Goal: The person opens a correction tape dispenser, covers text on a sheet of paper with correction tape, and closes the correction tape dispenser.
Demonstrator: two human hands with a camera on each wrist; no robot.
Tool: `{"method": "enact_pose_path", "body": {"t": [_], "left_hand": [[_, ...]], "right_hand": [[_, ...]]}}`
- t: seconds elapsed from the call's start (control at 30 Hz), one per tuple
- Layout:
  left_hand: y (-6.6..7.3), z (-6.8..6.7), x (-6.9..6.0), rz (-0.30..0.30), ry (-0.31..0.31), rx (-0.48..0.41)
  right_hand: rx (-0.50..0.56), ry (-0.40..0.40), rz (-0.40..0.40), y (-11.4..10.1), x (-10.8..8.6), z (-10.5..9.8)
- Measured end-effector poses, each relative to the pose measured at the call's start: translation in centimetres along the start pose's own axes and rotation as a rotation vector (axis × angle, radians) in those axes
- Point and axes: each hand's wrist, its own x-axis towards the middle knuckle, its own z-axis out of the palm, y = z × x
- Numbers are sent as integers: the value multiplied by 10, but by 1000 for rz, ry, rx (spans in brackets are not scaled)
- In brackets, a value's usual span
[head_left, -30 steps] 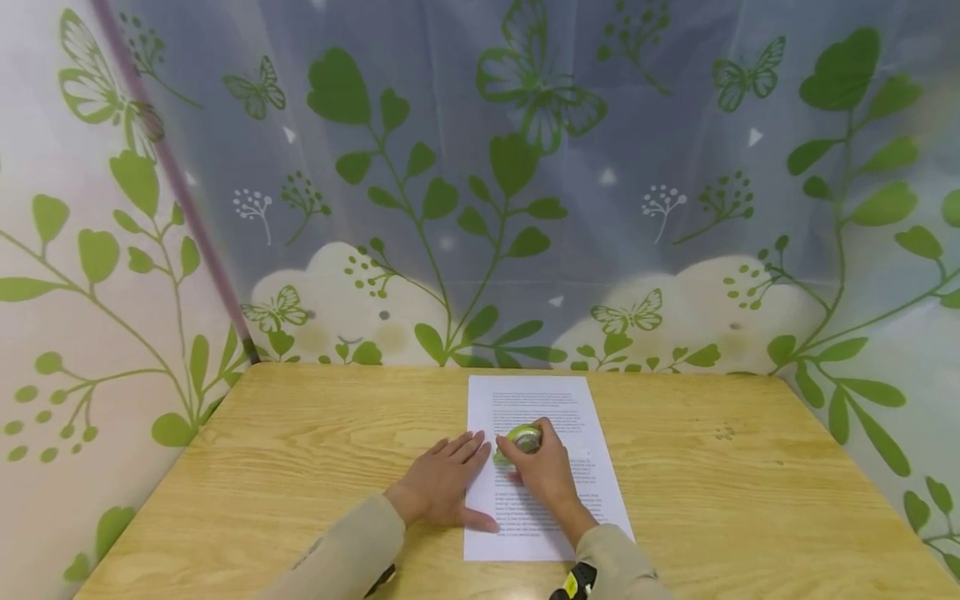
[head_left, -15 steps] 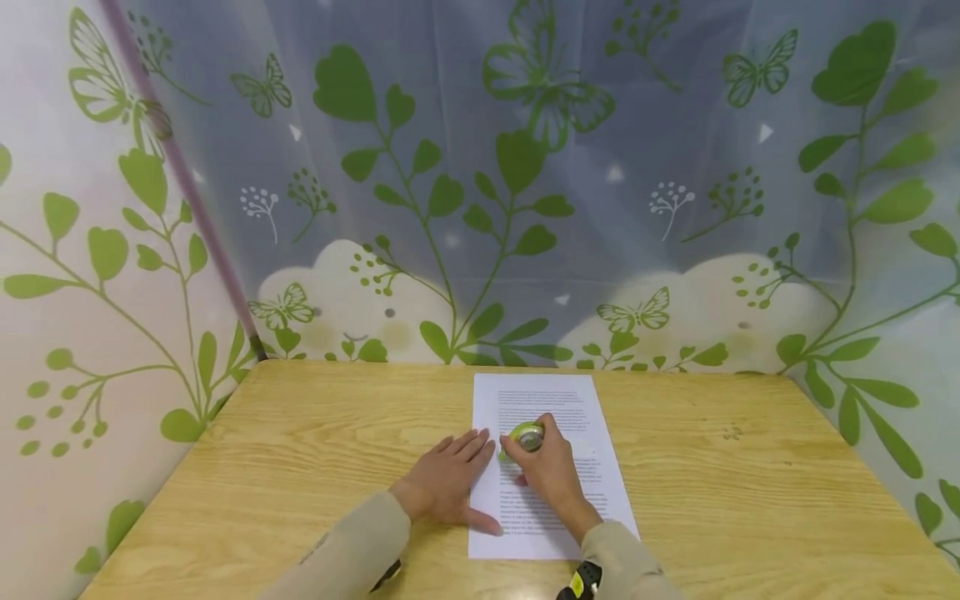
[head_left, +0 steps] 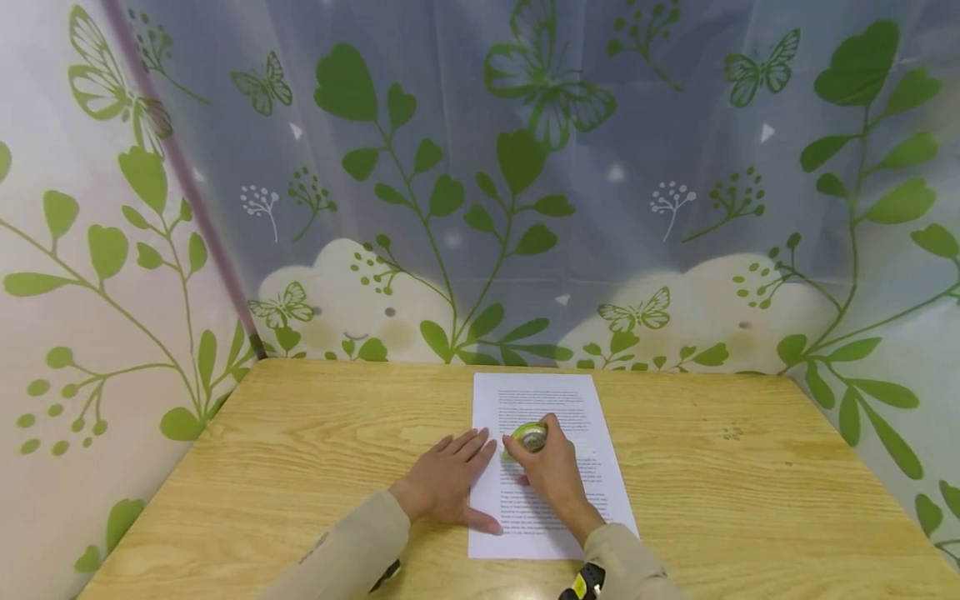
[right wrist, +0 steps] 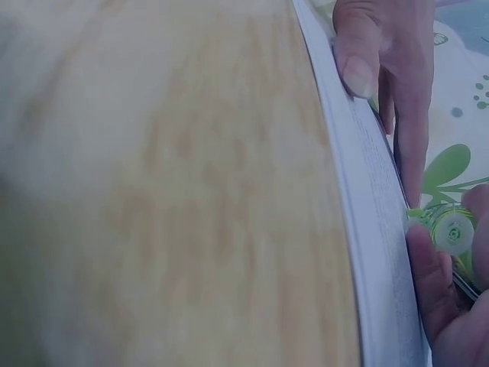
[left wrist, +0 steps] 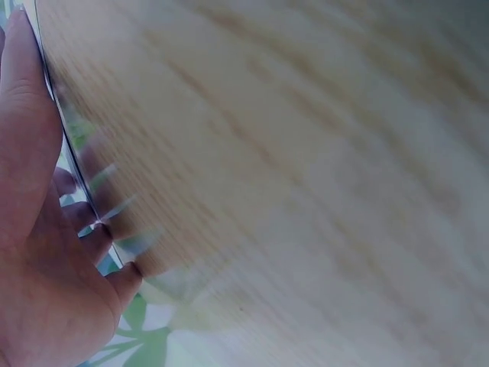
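Green dispenser (head_left: 533, 437): on the printed sheet (head_left: 486, 400), near its left margin.
Right hand (head_left: 557, 468): fingers curled, pinching the dispenser.
Left hand (head_left: 448, 481): spread flat over the sheet's left edge, gripping nothing.
White band (head_left: 584, 451): across the sheet's text, seemingly mostly laid; lift-off remains.

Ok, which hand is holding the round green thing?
The right hand; it grips the round green thing, while the left hand lies flat across the left edge of the paper.

Green dispenser (head_left: 534, 434); white paper (head_left: 540, 396), grey-lined; yellow wood-grained table (head_left: 712, 483).
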Motion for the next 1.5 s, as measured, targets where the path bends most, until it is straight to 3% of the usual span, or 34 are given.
{"method": "enact_pose_path", "body": {"t": [0.47,1.5], "left_hand": [[1,-2,1,-7,-23,-18],[-1,1,0,0,2,-56]], "right_hand": [[-8,21,-9,5,0,-7],[-18,1,4,13,3,-28]]}}
